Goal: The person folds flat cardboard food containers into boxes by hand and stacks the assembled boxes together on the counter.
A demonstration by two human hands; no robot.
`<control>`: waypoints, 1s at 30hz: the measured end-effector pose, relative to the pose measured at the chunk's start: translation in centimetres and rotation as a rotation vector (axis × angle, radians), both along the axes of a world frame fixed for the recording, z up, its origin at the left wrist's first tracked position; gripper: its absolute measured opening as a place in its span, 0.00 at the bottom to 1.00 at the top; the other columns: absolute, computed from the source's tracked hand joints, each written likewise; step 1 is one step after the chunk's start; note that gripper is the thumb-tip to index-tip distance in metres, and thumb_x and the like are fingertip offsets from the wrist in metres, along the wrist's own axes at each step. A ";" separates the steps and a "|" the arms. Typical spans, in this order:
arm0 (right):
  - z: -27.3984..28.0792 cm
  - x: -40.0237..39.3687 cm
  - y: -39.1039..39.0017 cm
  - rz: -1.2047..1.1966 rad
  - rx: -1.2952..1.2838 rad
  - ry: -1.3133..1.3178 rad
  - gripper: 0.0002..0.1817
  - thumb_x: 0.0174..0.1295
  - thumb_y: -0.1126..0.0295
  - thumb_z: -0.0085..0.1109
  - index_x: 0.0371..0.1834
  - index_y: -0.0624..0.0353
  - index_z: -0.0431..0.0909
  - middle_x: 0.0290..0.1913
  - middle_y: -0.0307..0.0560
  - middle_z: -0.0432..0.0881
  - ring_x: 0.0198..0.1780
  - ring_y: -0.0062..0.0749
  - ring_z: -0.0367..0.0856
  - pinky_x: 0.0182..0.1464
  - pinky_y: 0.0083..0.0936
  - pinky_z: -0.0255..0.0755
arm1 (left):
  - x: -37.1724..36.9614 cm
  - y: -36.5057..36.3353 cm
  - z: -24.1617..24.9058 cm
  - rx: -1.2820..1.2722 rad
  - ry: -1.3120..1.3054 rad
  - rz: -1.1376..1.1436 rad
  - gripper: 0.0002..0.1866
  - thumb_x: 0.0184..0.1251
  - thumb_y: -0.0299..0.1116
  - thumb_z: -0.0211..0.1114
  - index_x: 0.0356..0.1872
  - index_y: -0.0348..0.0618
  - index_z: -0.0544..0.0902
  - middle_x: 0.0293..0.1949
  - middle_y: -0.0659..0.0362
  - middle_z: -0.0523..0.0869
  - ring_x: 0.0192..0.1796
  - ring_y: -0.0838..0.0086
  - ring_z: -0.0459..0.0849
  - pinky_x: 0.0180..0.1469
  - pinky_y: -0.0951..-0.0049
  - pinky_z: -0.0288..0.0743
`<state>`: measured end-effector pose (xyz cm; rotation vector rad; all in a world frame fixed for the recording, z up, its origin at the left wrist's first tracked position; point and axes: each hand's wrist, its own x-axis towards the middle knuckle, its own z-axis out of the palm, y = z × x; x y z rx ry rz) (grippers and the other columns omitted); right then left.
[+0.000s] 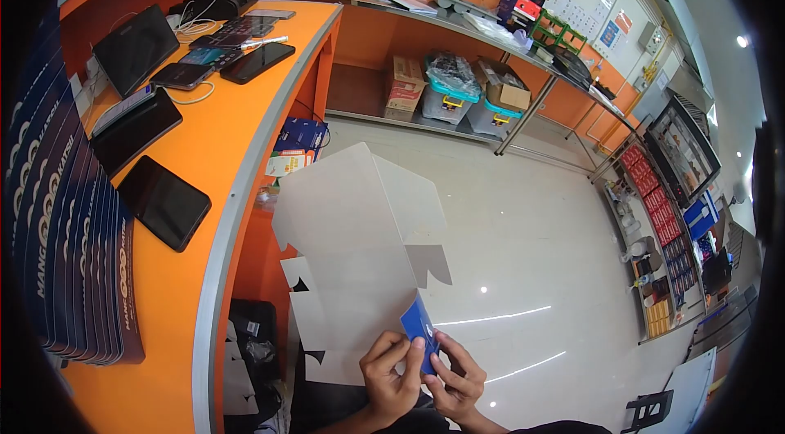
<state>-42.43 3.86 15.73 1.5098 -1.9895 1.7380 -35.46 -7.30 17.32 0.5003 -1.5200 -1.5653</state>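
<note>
A large unfolded cardboard box blank (343, 221), pale grey on the side facing me, lies tilted in front of my body. Slots and curved tabs run along its edges. At its near right corner a flap (415, 319) is bent up, showing blue print with a white mark. My left hand (391, 373) pinches this blue flap from the left, thumb on the printed face. From the right, my right hand (456, 377) grips the flap's edge between thumb and fingers. Parts of the flap are hidden behind the fingers.
On my left stands an orange counter (270, 66) with several phones and tablets, including a black tablet (163, 203). A stack of dark blue printed box sheets (74, 270) is at its near end. Storage bins (448, 103) sit under the far bench; shelves (654, 230) stand right.
</note>
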 end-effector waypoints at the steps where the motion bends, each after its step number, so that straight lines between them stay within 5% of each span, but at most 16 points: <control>1: 0.0 -0.1 0.0 -0.003 -0.010 -0.003 0.14 0.59 0.79 0.68 0.49 0.72 0.85 0.62 0.79 0.76 0.64 0.69 0.78 0.65 0.53 0.76 | -0.1 0.1 0.1 0.023 -0.003 0.010 0.06 0.70 0.21 0.65 0.33 0.28 0.86 0.29 0.55 0.81 0.28 0.76 0.79 0.30 0.76 0.70; 7: 0.2 -0.5 -0.1 -0.069 -0.078 -0.164 0.16 0.58 0.77 0.70 0.50 0.71 0.86 0.59 0.73 0.77 0.64 0.65 0.78 0.66 0.50 0.74 | -0.2 0.9 0.4 0.015 0.014 -0.009 0.05 0.67 0.22 0.68 0.33 0.29 0.86 0.30 0.52 0.84 0.29 0.70 0.84 0.32 0.73 0.75; 9: 0.5 -0.6 0.0 -0.063 -0.017 -0.145 0.21 0.63 0.73 0.67 0.59 0.70 0.81 0.63 0.73 0.76 0.66 0.63 0.77 0.70 0.47 0.70 | -0.2 0.7 0.6 -0.041 0.013 -0.031 0.04 0.68 0.22 0.68 0.37 0.29 0.87 0.33 0.51 0.85 0.30 0.69 0.85 0.32 0.74 0.76; 11: 1.0 -0.5 -0.9 -0.028 -0.153 -0.430 0.31 0.61 0.75 0.67 0.69 0.70 0.74 0.66 0.72 0.75 0.69 0.59 0.75 0.71 0.42 0.67 | -0.7 0.6 1.5 -0.030 0.046 -0.060 0.06 0.69 0.22 0.66 0.41 0.29 0.86 0.35 0.50 0.85 0.32 0.69 0.86 0.35 0.73 0.78; 13: -0.8 -2.4 1.0 0.019 0.059 -0.342 0.33 0.69 0.70 0.60 0.75 0.73 0.65 0.68 0.70 0.74 0.70 0.55 0.73 0.73 0.39 0.63 | -0.3 0.1 2.1 -0.019 0.082 -0.093 0.08 0.70 0.22 0.65 0.46 0.28 0.86 0.37 0.50 0.85 0.34 0.69 0.86 0.37 0.72 0.79; 15: -1.6 -3.8 1.0 -0.130 -0.107 -0.849 0.30 0.77 0.60 0.50 0.70 0.76 0.68 0.64 0.62 0.79 0.64 0.43 0.79 0.68 0.36 0.69 | 1.6 -2.3 2.2 -0.091 -0.092 -0.320 0.20 0.74 0.35 0.66 0.64 0.44 0.81 0.67 0.46 0.76 0.71 0.56 0.73 0.71 0.57 0.68; 17: -0.5 -6.7 1.1 -0.143 -0.363 -1.072 0.30 0.78 0.54 0.45 0.69 0.71 0.69 0.63 0.55 0.79 0.62 0.40 0.80 0.65 0.36 0.73 | 2.3 -4.9 3.3 -0.322 -0.057 0.038 0.12 0.76 0.27 0.57 0.48 0.27 0.84 0.34 0.53 0.81 0.37 0.75 0.79 0.44 0.75 0.75; 21: 1.0 -10.5 3.1 -0.045 -0.519 -1.205 0.30 0.78 0.52 0.43 0.71 0.66 0.68 0.65 0.51 0.78 0.64 0.42 0.78 0.66 0.37 0.71 | 3.2 -7.2 -0.9 -0.006 -0.097 0.238 0.23 0.80 0.40 0.56 0.66 0.35 0.76 0.54 0.52 0.81 0.54 0.66 0.81 0.58 0.65 0.75; 24: 1.2 -10.6 2.6 0.015 -0.479 -1.195 0.30 0.78 0.52 0.42 0.72 0.65 0.68 0.65 0.51 0.78 0.65 0.41 0.77 0.68 0.37 0.69 | 0.6 -6.2 -5.4 0.744 0.394 -0.513 0.44 0.77 0.45 0.61 0.83 0.51 0.43 0.75 0.53 0.65 0.74 0.64 0.66 0.72 0.57 0.62; 25: 1.4 -10.5 2.3 0.032 -0.449 -1.201 0.30 0.78 0.52 0.43 0.71 0.65 0.68 0.64 0.51 0.78 0.65 0.41 0.77 0.67 0.37 0.69 | 0.5 -5.2 -7.4 0.865 0.372 -0.600 0.48 0.73 0.51 0.66 0.83 0.48 0.46 0.76 0.54 0.65 0.76 0.62 0.66 0.74 0.54 0.62; 27: 1.1 -9.9 1.4 0.041 -0.425 -1.208 0.30 0.78 0.52 0.44 0.71 0.65 0.68 0.64 0.51 0.78 0.65 0.41 0.77 0.66 0.37 0.70 | 0.4 -4.3 -12.6 0.708 0.592 -0.913 0.54 0.64 0.57 0.73 0.81 0.45 0.51 0.76 0.55 0.66 0.76 0.62 0.67 0.75 0.52 0.63; 30: 0.5 -9.0 0.2 -0.030 -0.340 -1.271 0.28 0.77 0.52 0.45 0.68 0.65 0.71 0.60 0.51 0.81 0.61 0.40 0.80 0.62 0.35 0.74 | 1.0 -4.1 -12.8 0.975 0.667 -0.951 0.59 0.55 0.60 0.78 0.80 0.42 0.54 0.76 0.55 0.67 0.77 0.61 0.66 0.75 0.51 0.64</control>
